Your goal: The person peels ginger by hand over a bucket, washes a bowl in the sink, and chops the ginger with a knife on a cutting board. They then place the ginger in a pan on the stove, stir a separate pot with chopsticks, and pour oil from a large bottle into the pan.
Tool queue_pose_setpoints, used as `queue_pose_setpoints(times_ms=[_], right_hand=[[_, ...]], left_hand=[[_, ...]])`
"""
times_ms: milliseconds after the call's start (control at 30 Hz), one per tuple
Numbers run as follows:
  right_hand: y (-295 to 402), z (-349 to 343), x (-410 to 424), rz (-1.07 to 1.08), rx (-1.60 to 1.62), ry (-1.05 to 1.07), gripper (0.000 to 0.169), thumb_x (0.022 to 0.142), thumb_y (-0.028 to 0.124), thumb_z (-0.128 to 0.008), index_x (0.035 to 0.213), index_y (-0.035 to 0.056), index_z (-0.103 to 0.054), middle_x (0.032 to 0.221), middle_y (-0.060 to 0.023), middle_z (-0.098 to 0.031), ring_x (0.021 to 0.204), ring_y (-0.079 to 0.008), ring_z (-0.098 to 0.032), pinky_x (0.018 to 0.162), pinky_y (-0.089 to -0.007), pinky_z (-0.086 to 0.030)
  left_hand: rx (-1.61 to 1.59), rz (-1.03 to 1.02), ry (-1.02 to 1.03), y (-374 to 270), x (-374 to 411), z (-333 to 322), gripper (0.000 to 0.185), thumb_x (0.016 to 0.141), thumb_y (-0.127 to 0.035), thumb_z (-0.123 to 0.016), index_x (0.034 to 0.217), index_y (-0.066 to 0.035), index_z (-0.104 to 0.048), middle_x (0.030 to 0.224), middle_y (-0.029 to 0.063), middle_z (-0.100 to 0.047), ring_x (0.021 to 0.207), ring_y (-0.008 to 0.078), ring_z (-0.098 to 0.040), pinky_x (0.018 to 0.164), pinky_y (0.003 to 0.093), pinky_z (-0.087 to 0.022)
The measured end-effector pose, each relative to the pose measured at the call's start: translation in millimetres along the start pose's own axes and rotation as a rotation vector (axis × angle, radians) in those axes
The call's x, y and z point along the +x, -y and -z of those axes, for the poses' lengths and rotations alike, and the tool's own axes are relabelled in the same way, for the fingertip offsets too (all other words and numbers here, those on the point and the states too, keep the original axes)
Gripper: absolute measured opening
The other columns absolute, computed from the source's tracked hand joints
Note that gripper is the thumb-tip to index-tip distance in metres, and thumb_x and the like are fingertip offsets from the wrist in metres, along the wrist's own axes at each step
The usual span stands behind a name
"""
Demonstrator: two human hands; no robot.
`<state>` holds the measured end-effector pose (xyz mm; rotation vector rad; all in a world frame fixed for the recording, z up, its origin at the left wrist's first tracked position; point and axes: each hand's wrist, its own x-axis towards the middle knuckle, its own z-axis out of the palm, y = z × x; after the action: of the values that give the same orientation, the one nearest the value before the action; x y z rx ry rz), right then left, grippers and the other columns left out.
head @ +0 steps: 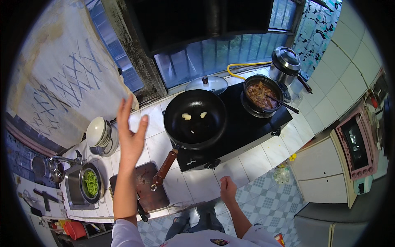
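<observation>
My left hand (132, 136) is raised over the counter, left of a black wok (195, 136), its fingers spread and holding nothing. The wok sits on the left side of a black two-burner gas stove (237, 123), and a few pale pieces (186, 116) lie in it. Its wooden handle (166, 165) points towards me. My right hand (228, 189) is closed near the counter's front edge, below the stove; whether it holds something small cannot be told. On the right burner stands a dark pot (262, 92) of cooked food with a dark utensil (282, 104) in it.
A cutting board (151, 185) and knife (142, 213) lie at the counter's front, left of the wok handle. Further left are stacked bowls (98, 131), a sink (72, 185) and a basin of green vegetables (91, 183). Behind the stove stand a glass lid (213, 85) and a pressure cooker (285, 63).
</observation>
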<state>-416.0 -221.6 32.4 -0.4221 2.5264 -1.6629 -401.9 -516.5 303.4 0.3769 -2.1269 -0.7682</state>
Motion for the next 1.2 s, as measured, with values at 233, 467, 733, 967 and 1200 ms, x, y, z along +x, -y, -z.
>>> queue_pose_setpoints(times_ms=[233, 467, 733, 967, 1200], right_hand=[[-2.8, -2.3, 28.4, 0.147, -0.19, 0.039, 0.014, 0.087, 0.019, -0.051, 0.08, 0.0065, -0.053, 0.062, -0.0116, -0.058, 0.059, -0.0331, -0.057, 0.053, -0.041, -0.043], [-19.1, -23.3, 46.9, 0.292, -0.636, 0.188, 0.024, 0.083, 0.03, -0.056, 0.084, 0.0065, -0.054, 0.074, -0.012, -0.061, 0.07, -0.0322, -0.06, 0.059, -0.0441, -0.047], [-12.0, -46.5, 61.5, 0.24, -0.822, 0.377, 0.026, 0.084, 0.029, -0.054, 0.088, 0.0036, -0.053, 0.081, -0.0142, -0.062, 0.073, -0.0322, -0.062, 0.063, -0.0442, -0.049], [-34.5, -54.5, 64.7, 0.322, -0.828, 0.297, 0.026, 0.085, 0.027, -0.053, 0.088, 0.0008, -0.05, 0.082, -0.0163, -0.062, 0.075, -0.033, -0.062, 0.063, -0.0437, -0.05], [-43.7, -70.8, 73.0, 0.4, -0.966, 0.238, 0.014, 0.083, 0.016, -0.052, 0.086, 0.0028, -0.049, 0.077, -0.0155, -0.061, 0.07, -0.0296, -0.064, 0.057, -0.0393, -0.052]], left_hand=[[0.083, 0.156, 0.011, 3.5, -49.6, 75.7, 0.053, 0.084, -0.015, -0.06, 0.133, -0.007, -0.041, 0.141, 0.014, -0.03, 0.133, 0.0239, -0.025, 0.108, 0.0385, -0.019], [-0.076, 0.526, 0.049, 48.1, -169.2, 102.6, 0.038, 0.081, -0.015, -0.063, 0.117, -0.005, -0.055, 0.133, 0.0164, -0.041, 0.126, 0.0278, -0.036, 0.105, 0.0374, -0.025], [-0.297, 0.871, 0.142, 37.9, -327.3, 119.1, 0.029, 0.083, -0.01, -0.062, 0.109, 0.001, -0.058, 0.103, 0.006, -0.06, 0.096, 0.0139, -0.055, 0.083, 0.0267, -0.043], [-0.262, 1.043, 0.04, 13.4, -451.8, 137.5, 0.026, 0.081, -0.004, -0.06, 0.106, 0.002, -0.06, 0.094, 0.0074, -0.062, 0.085, 0.013, -0.057, 0.076, 0.0256, -0.045], [-0.253, 1.129, 0.088, -24.0, -507.3, 124.2, 0.026, 0.081, -0.007, -0.061, 0.107, 0.0, -0.06, 0.095, 0.01, -0.063, 0.086, 0.0141, -0.057, 0.074, 0.0259, -0.046]])
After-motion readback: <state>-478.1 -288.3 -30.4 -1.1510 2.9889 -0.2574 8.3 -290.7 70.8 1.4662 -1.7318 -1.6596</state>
